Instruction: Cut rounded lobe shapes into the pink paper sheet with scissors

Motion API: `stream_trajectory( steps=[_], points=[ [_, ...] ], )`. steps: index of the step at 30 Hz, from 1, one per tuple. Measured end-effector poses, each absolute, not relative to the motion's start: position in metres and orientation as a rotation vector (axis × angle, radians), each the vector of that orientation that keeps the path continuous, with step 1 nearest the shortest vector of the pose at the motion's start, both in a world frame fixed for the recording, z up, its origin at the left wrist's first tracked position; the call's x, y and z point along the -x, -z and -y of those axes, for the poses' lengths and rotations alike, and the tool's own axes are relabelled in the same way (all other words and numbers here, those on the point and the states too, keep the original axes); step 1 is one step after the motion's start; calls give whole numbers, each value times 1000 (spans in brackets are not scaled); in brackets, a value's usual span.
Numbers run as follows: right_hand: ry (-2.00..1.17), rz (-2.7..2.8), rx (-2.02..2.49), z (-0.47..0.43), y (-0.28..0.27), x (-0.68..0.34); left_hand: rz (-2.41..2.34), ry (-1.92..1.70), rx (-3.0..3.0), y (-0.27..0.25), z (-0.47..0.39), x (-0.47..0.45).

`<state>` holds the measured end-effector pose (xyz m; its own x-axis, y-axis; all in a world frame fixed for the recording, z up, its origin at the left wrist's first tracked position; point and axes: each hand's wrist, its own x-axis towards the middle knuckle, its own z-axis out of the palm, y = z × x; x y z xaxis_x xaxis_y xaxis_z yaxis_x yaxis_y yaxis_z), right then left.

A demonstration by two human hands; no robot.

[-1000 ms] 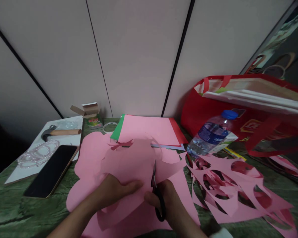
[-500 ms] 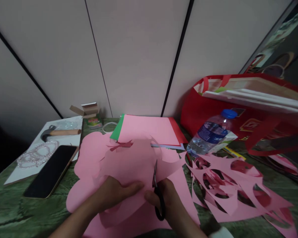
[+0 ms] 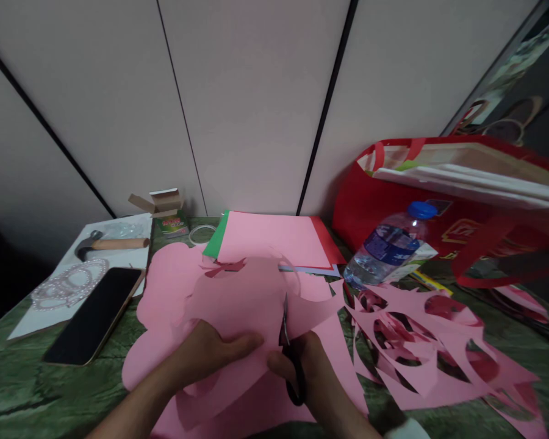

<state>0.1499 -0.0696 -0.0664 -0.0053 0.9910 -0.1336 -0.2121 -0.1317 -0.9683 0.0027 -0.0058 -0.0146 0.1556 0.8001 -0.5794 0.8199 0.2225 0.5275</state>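
Observation:
My left hand [image 3: 210, 356] grips a sheet of pink paper [image 3: 242, 292], its thumb lying on top and the other fingers hidden beneath. In my right hand [image 3: 308, 369] is a pair of scissors [image 3: 294, 372] with black handles, thumb and fingers at the loops. Its blades point away from me and sit at a cut in the sheet, with a partly cut strip [image 3: 313, 312] hanging off to the right. Under both hands lie more pink sheets [image 3: 256, 414], and cloud-edged pink cut-outs [image 3: 165, 286] spread to the left.
Pink paper scraps [image 3: 421, 360] heap at the right, before a water bottle [image 3: 384, 247] and a red bag [image 3: 439, 213]. Coloured sheets [image 3: 274, 235] lie at the back. Leftward are a phone [image 3: 94, 317], hammer [image 3: 114, 244], beads [image 3: 71, 283], small box [image 3: 169, 216] and tape roll [image 3: 202, 235].
The pink sheet has shifted and turned slightly in my hands. The scissors' blades look closer together than before, and both hands stay in nearly the same place.

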Motion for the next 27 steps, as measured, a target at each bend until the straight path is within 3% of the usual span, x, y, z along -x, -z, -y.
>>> stream_trajectory(
  steps=[27],
  points=[
    [-1404,992,1093,69,66,-151,-1662,-50,-1553,22,4,-1]
  ],
)
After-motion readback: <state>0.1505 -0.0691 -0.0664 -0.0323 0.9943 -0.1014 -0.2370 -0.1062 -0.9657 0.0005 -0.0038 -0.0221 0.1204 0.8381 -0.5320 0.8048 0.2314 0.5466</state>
